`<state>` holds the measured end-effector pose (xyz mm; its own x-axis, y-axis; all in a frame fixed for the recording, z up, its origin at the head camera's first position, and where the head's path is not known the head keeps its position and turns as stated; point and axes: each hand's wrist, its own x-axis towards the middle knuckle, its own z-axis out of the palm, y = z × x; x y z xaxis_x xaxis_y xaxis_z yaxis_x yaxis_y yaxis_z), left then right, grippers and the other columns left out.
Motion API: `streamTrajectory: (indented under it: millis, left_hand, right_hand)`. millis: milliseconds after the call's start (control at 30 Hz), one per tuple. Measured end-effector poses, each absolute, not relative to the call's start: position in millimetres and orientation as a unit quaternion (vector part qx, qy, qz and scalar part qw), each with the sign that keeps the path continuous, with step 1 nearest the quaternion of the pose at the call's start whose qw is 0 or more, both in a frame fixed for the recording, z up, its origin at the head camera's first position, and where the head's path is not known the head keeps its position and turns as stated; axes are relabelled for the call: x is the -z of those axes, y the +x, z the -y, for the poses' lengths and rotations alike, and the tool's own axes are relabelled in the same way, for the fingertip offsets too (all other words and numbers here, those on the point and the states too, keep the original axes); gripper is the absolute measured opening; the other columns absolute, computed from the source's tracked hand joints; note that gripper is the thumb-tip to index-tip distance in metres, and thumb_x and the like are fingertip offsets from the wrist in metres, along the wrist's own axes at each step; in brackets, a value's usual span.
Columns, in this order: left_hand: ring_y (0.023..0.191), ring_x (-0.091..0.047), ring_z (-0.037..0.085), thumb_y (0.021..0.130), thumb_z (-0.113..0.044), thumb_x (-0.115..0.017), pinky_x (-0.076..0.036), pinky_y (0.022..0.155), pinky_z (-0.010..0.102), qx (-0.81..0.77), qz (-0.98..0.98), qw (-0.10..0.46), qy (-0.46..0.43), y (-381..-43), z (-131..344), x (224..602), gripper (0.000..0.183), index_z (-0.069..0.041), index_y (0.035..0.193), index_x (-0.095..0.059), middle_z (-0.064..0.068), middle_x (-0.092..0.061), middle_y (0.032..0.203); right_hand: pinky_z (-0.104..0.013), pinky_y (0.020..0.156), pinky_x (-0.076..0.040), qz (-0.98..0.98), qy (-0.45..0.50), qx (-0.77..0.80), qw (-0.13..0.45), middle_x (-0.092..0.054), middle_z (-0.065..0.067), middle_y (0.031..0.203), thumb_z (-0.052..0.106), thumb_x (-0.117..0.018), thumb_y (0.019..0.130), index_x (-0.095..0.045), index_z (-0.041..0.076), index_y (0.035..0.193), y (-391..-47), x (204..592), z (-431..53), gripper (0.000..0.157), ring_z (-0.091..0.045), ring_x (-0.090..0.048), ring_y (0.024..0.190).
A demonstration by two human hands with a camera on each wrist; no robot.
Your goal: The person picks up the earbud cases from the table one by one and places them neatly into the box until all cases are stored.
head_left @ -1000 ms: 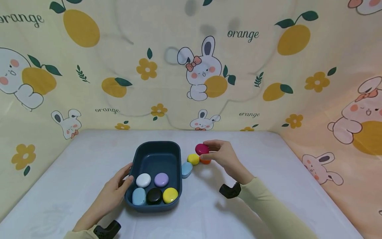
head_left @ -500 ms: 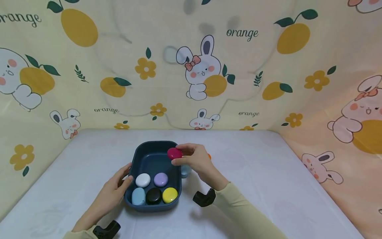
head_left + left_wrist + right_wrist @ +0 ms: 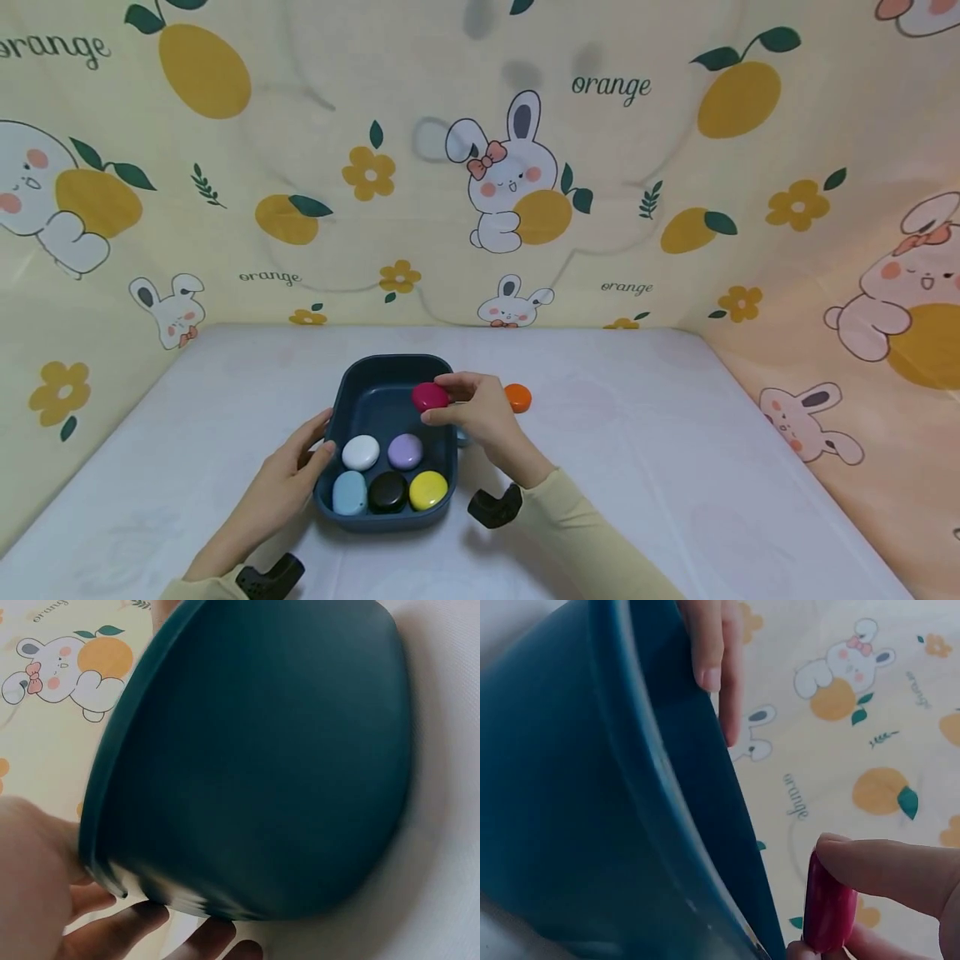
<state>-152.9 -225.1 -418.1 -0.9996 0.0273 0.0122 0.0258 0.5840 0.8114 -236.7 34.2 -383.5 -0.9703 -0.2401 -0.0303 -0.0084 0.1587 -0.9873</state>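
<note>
A deep, dark blue box (image 3: 388, 523) with rounded corners sits on the white tabletop. My left hand (image 3: 281, 477) grips its left side, thumb over the rim. In the left wrist view the fingers (image 3: 120, 930) lie along the box's outer wall. My right hand (image 3: 483, 429) pinches a glossy crimson disc (image 3: 429, 397) between thumb and fingers, over the back right part of the box; the right wrist view shows that disc (image 3: 830, 911) edge-on, above the rim. Inside the box lie a white (image 3: 361, 452), a purple (image 3: 406, 452), a light blue (image 3: 349, 493), a black (image 3: 387, 492) and a yellow disc (image 3: 428, 491).
An orange disc (image 3: 518, 397) lies on the tabletop to the right, beyond my right hand. A light blue piece (image 3: 462, 437) beside the box is mostly hidden by that hand. Patterned cloth (image 3: 510, 183) with rabbits and oranges hangs behind and at both sides.
My right hand has carried the crimson disc leftward from above the loose pieces to over the box, then slightly lower. The left hand and the box have stayed in place.
</note>
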Motion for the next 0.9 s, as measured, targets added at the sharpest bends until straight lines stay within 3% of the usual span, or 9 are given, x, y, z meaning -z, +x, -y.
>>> streamTrajectory:
  millis: [400, 900]
  left_hand:
    - [0.127, -0.048, 0.043, 0.106, -0.030, -0.047, -0.044, 0.098, 0.053, -0.448, -0.894, -0.017, 0.018, -151.9, 224.4, 417.6, 0.057, -0.007, 0.155, -0.028, 0.027, -0.039, 0.148]
    - [0.129, -0.046, 0.043, 0.106, -0.029, -0.048, -0.043, 0.099, 0.053, -0.454, -0.891, -0.012, 0.017, -151.9, 224.7, 417.9, 0.058, -0.007, 0.155, -0.027, 0.027, -0.038, 0.149]
  right_hand:
    - [-0.034, 0.080, -0.057, -0.766, -0.111, 0.629, 0.069, -0.065, -0.005, 0.110, 0.007, -0.086, 0.076, -0.066, 0.007, 0.125, -230.1, 387.2, -34.1, 0.053, -0.026, -0.061, 0.098]
    - [-0.032, 0.079, -0.057, -0.797, -0.127, 0.589, 0.038, -0.065, -0.005, 0.108, 0.006, -0.088, 0.073, -0.068, 0.008, 0.121, -233.1, 389.5, -30.3, 0.052, -0.022, -0.063, 0.090]
